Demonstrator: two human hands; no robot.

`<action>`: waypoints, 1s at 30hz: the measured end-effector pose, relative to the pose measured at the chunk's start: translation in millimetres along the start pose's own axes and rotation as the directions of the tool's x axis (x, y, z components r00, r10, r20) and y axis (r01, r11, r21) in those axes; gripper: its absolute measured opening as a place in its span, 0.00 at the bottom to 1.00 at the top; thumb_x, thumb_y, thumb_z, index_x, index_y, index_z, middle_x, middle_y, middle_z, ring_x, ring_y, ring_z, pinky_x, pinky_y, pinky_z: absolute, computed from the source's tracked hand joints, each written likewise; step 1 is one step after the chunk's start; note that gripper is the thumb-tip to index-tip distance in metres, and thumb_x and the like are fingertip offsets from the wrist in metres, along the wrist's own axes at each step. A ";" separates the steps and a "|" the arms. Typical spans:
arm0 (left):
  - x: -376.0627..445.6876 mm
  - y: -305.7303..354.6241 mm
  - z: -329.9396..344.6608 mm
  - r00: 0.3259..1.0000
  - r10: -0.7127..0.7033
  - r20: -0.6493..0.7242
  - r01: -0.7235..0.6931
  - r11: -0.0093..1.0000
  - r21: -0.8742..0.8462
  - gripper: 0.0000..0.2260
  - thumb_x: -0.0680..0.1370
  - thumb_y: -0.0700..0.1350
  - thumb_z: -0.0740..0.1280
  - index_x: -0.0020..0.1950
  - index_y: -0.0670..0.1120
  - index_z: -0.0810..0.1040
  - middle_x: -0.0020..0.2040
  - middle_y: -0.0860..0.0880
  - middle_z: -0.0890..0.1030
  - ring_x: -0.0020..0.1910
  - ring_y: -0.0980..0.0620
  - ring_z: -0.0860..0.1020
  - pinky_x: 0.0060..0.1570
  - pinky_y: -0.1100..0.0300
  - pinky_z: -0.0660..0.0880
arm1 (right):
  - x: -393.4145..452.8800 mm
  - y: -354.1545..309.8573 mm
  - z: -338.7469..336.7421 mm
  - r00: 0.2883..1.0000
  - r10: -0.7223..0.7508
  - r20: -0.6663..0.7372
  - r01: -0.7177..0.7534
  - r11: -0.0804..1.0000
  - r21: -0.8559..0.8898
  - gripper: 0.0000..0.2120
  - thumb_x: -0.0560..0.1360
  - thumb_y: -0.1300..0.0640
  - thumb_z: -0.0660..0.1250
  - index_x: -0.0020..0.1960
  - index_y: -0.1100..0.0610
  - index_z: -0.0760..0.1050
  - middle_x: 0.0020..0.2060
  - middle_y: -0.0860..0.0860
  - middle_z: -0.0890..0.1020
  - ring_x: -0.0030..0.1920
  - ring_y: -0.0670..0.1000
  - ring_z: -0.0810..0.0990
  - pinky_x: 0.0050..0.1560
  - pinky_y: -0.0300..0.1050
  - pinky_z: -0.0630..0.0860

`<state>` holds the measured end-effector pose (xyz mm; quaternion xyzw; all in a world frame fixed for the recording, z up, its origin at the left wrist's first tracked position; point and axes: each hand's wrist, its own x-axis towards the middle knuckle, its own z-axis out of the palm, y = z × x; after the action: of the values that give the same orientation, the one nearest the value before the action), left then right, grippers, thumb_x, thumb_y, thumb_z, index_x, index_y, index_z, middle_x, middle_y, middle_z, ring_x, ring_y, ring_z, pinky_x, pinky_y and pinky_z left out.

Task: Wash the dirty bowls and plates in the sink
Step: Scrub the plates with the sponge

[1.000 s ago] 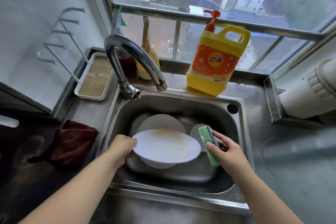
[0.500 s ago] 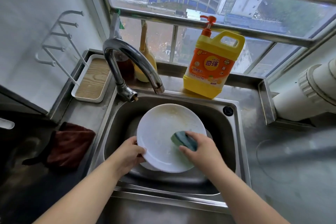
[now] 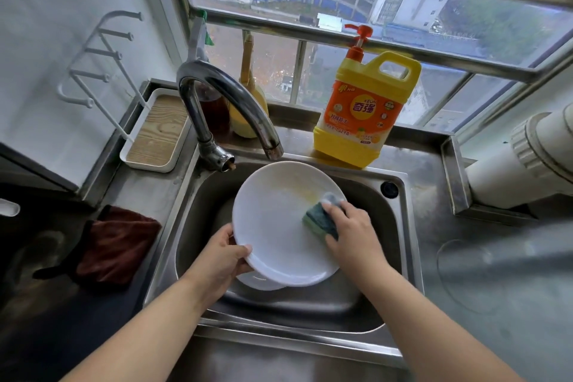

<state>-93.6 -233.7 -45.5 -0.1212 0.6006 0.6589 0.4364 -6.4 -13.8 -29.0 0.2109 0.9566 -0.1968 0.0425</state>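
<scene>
While left hand (image 3: pixel 221 257) grips it, plate (image 3: pixel 276 226) tilts face-up toward the window.

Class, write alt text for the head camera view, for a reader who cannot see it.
A person's left hand holds a white plate tilted over a steel sink while the right hand scrubs it with a sponge. A yellow soap bottle stands behind, beside the tap.

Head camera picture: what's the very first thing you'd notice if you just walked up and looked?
A big white plate tilted over the metal sink, the left hand gripping its near rim while the right hand presses a green sponge on its right side. Next, the bright yellow-and-orange soap jug on the ledge behind the sink, right of the curved tap.
</scene>
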 end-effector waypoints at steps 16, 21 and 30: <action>-10.2 12.3 18.9 0.997 0.054 0.060 -0.056 0.998 0.032 0.17 0.77 0.28 0.59 0.61 0.44 0.74 0.55 0.42 0.80 0.52 0.43 0.80 0.38 0.57 0.79 | 16.4 -20.4 -10.2 0.996 0.005 -0.091 0.006 0.992 0.126 0.30 0.76 0.54 0.67 0.75 0.49 0.61 0.71 0.53 0.65 0.70 0.54 0.59 0.72 0.49 0.56; -9.5 21.0 21.8 0.994 0.109 0.024 -0.108 0.993 -0.036 0.15 0.76 0.25 0.57 0.54 0.42 0.76 0.42 0.44 0.82 0.40 0.48 0.81 0.32 0.58 0.79 | -7.6 -53.6 4.2 0.969 -0.243 0.039 0.228 0.947 0.225 0.28 0.75 0.55 0.67 0.73 0.48 0.65 0.72 0.53 0.65 0.69 0.55 0.61 0.70 0.45 0.57; -17.2 15.8 23.0 0.995 0.073 0.073 -0.075 0.997 0.029 0.16 0.77 0.29 0.60 0.60 0.44 0.75 0.53 0.42 0.81 0.49 0.43 0.81 0.37 0.57 0.79 | 13.5 -10.7 -26.5 0.994 -0.007 -0.110 0.024 0.988 0.152 0.27 0.74 0.56 0.69 0.72 0.49 0.66 0.70 0.52 0.64 0.70 0.54 0.61 0.72 0.52 0.60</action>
<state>-86.4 -218.8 -17.2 -0.0680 0.5990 0.6689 0.4349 -23.1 -7.1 -3.0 0.2166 0.9412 -0.2579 -0.0279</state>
